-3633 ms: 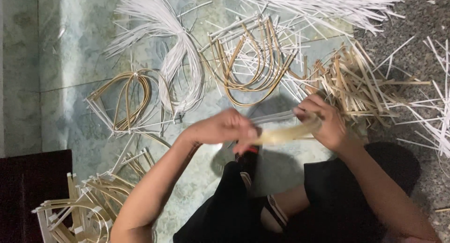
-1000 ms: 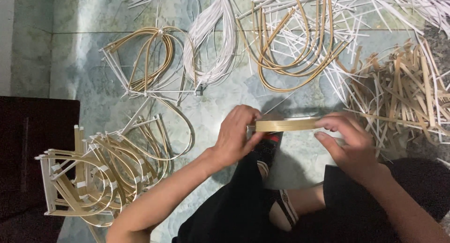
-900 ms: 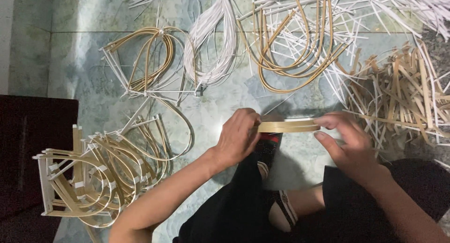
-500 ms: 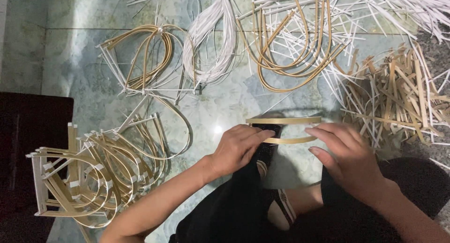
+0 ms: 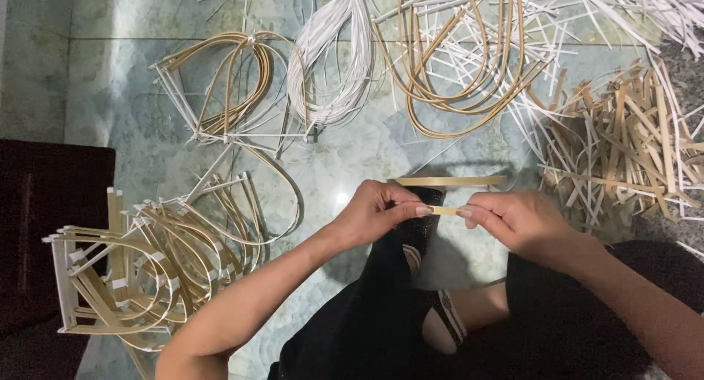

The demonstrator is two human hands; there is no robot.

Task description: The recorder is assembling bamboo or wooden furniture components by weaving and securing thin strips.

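Left hand [image 5: 378,213] and right hand [image 5: 513,220] pinch one short bamboo strip [image 5: 444,210] between fingertips – one end each; just beyond the fingers lies one longer strip [image 5: 449,181], farther off three bundles of bent loops – [image 5: 220,86], [image 5: 458,64], [image 5: 158,259]

- I see a thin tan bamboo strip [image 5: 444,210] pinched at both ends, lying level between the left hand [image 5: 376,213] and the right hand [image 5: 518,222], only a short stretch showing.
- A longer flat tan strip [image 5: 449,181] lies level just above it, apparently on the floor; whether the two touch I cannot tell.
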